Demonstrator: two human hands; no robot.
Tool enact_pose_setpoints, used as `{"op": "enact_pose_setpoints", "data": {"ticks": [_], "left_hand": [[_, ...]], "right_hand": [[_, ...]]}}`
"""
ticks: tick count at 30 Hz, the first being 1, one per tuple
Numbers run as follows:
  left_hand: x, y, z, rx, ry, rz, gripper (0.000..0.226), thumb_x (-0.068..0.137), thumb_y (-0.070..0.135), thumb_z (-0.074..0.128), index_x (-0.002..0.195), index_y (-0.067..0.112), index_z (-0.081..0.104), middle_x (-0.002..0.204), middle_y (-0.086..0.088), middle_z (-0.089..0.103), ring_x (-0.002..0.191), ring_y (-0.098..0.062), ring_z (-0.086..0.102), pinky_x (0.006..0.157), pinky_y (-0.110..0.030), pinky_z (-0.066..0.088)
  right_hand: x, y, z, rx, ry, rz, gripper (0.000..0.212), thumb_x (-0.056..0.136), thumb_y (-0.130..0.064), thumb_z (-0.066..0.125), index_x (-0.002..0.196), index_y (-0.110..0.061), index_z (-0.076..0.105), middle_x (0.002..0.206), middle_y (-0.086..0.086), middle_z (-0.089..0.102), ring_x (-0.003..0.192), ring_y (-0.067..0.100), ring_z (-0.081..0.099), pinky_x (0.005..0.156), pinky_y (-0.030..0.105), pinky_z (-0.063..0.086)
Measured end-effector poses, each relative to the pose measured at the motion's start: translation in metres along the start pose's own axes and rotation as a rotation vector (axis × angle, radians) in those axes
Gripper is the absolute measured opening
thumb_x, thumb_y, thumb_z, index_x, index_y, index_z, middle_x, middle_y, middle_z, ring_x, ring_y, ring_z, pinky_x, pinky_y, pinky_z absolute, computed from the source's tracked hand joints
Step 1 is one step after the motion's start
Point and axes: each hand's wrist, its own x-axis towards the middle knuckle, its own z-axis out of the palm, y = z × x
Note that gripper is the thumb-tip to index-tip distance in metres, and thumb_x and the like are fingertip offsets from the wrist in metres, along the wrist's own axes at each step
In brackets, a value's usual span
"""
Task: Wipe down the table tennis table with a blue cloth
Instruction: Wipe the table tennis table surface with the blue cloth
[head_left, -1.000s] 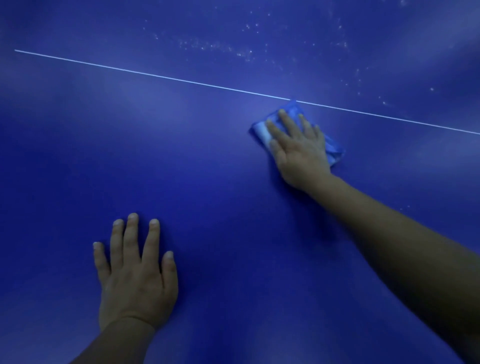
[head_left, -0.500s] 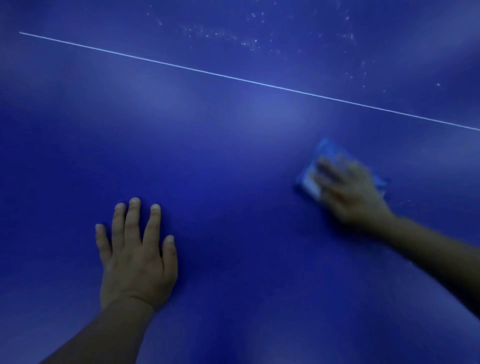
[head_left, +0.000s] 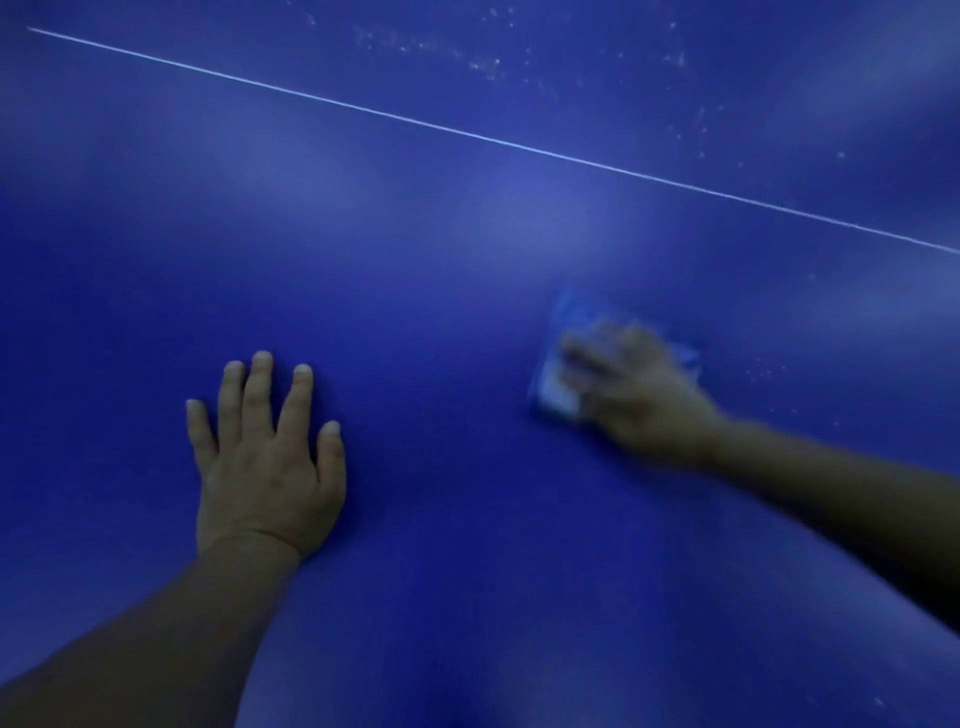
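The blue table tennis table fills the whole view. My right hand lies flat on top of a folded blue cloth at the right of centre and presses it to the surface; hand and cloth are motion-blurred. The cloth's pale underside shows at its left edge, and most of it is hidden under the hand. My left hand rests flat on the table at the lower left, fingers spread and straight, holding nothing.
A thin white line crosses the table from upper left to right. White dust specks lie beyond the line at the top, and a few more sit just right of the cloth.
My right hand has slid the cloth from the white line back toward me, then a little to the left. The left hand has stayed planted.
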Motion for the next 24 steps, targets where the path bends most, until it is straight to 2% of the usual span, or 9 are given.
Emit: {"op": "enact_pose_setpoints", "data": {"ticks": [2, 5, 8, 12, 14, 17, 19, 21, 24], "left_hand": [[0.0, -0.001, 0.0, 0.005, 0.001, 0.006, 0.069, 0.095, 0.051, 0.024, 0.153, 0.015, 0.033, 0.163, -0.013, 0.018, 0.153, -0.027, 0.002, 0.122, -0.054, -0.004], [-0.001, 0.0, 0.0, 0.009, -0.003, 0.004, 0.07, 0.094, 0.052, 0.024, 0.153, 0.016, 0.032, 0.164, -0.011, 0.017, 0.153, -0.026, 0.001, 0.122, -0.052, -0.005], [-0.001, -0.001, -0.001, 0.0, -0.002, 0.011, 0.071, 0.093, 0.053, 0.025, 0.154, 0.017, 0.032, 0.164, -0.011, 0.016, 0.153, -0.026, 0.0, 0.122, -0.051, -0.007], [-0.002, -0.002, 0.001, -0.001, 0.007, 0.02, 0.073, 0.092, 0.055, 0.024, 0.154, 0.017, 0.031, 0.164, -0.011, 0.016, 0.153, -0.026, 0.001, 0.122, -0.052, -0.006], [-0.004, -0.002, -0.002, -0.015, 0.009, 0.021, 0.074, 0.091, 0.056, 0.023, 0.154, 0.017, 0.031, 0.164, -0.011, 0.016, 0.153, -0.025, 0.001, 0.122, -0.052, -0.006], [-0.002, -0.003, -0.005, -0.069, 0.006, 0.027, 0.076, 0.09, 0.057, 0.024, 0.154, 0.018, 0.03, 0.165, -0.009, 0.014, 0.153, -0.023, -0.001, 0.122, -0.05, -0.008], [-0.002, -0.006, -0.007, -0.113, 0.004, 0.038, 0.076, 0.089, 0.057, 0.026, 0.154, 0.017, 0.03, 0.165, -0.009, 0.014, 0.153, -0.023, 0.0, 0.122, -0.05, -0.008], [-0.005, -0.009, -0.008, -0.177, 0.02, 0.071, 0.077, 0.09, 0.055, 0.028, 0.155, 0.015, 0.029, 0.165, -0.009, 0.014, 0.153, -0.023, 0.001, 0.122, -0.048, -0.008], [-0.022, -0.013, -0.01, -0.258, 0.036, 0.177, 0.075, 0.091, 0.051, 0.03, 0.153, 0.01, 0.032, 0.164, -0.01, 0.017, 0.153, -0.024, 0.005, 0.122, -0.044, -0.007]], "right_hand": [[0.024, 0.067, -0.008, -0.058, 0.077, 0.394, 0.054, 0.107, -0.042, 0.011, 0.139, -0.016, 0.046, 0.15, 0.02, 0.045, 0.128, 0.05, 0.046, 0.102, 0.058, 0.038], [0.024, 0.092, -0.002, 0.038, 0.113, 0.809, 0.064, 0.1, -0.052, 0.011, 0.153, -0.027, 0.036, 0.162, 0.009, 0.028, 0.144, 0.043, 0.03, 0.117, 0.057, 0.024], [-0.005, 0.021, 0.014, 0.014, 0.083, 0.649, 0.058, 0.103, -0.045, 0.007, 0.159, -0.031, 0.013, 0.164, 0.008, 0.025, 0.149, 0.042, 0.021, 0.112, 0.064, 0.025], [-0.103, -0.138, 0.012, 0.085, -0.019, 0.129, 0.046, 0.102, -0.047, 0.032, 0.146, -0.037, 0.043, 0.159, 0.003, 0.035, 0.143, 0.044, 0.034, 0.112, 0.063, 0.027], [-0.121, -0.148, 0.012, 0.082, -0.022, -0.046, 0.043, 0.101, -0.047, 0.039, 0.143, -0.039, 0.048, 0.158, 0.0, 0.038, 0.143, 0.04, 0.035, 0.113, 0.061, 0.027], [-0.084, -0.068, 0.016, -0.032, 0.063, 0.164, 0.047, 0.105, -0.046, 0.022, 0.148, -0.034, 0.035, 0.154, 0.011, 0.043, 0.135, 0.048, 0.044, 0.1, 0.065, 0.039], [-0.06, -0.03, 0.009, 0.012, 0.085, 0.563, 0.054, 0.103, -0.048, 0.013, 0.157, -0.039, 0.015, 0.162, 0.007, 0.03, 0.143, 0.045, 0.031, 0.106, 0.064, 0.031], [-0.053, -0.04, 0.008, 0.129, 0.147, 0.837, 0.06, 0.098, -0.052, 0.015, 0.155, -0.038, 0.026, 0.165, -0.001, 0.022, 0.148, 0.04, 0.022, 0.116, 0.058, 0.02], [-0.072, -0.128, 0.009, 0.06, 0.187, 0.646, 0.055, 0.097, -0.047, 0.029, 0.147, -0.03, 0.046, 0.159, 0.007, 0.036, 0.138, 0.048, 0.036, 0.107, 0.064, 0.031]]}}
